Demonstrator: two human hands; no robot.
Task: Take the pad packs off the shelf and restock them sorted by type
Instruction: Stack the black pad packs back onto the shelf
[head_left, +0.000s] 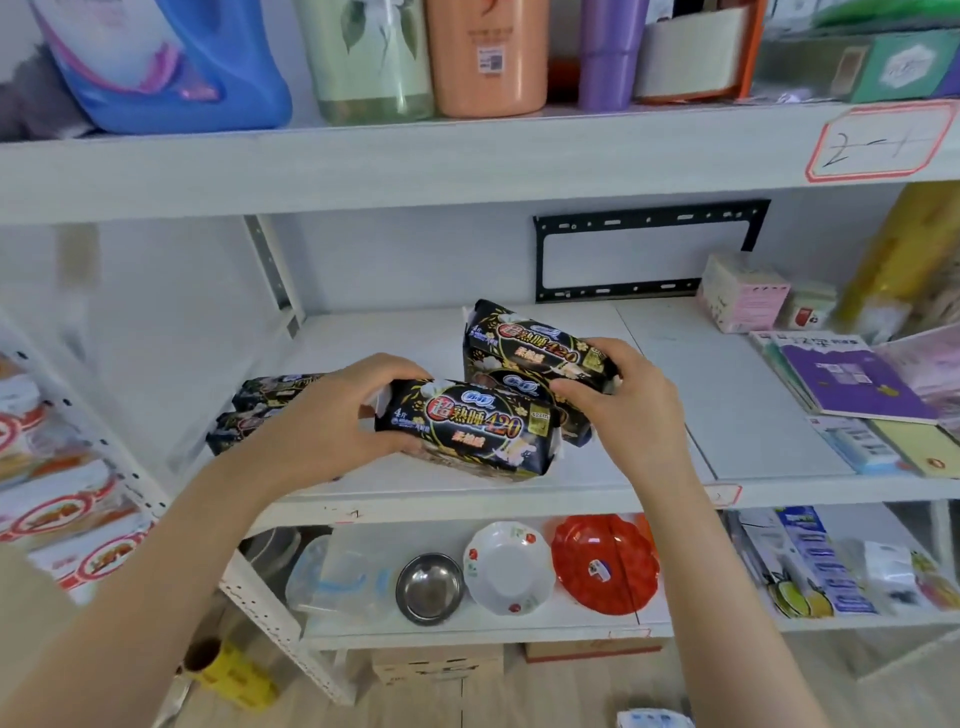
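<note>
Gripping the front pad pack (467, 426), left hand (322, 415) — right hand (628, 405) clasps the stacked pack (530, 343) behind; notebooks (852, 379) lie rightward.

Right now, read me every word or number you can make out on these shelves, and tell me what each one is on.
"超熟睡420": front pad pack, large print.
"超熟睡420": rear pad pack, stacked just behind it.
"2-1": handwritten on the red-bordered shelf label, upper shelf edge.
Too blurred or small to read: the orange bottle, the purple book and the packs' fine print.
</note>
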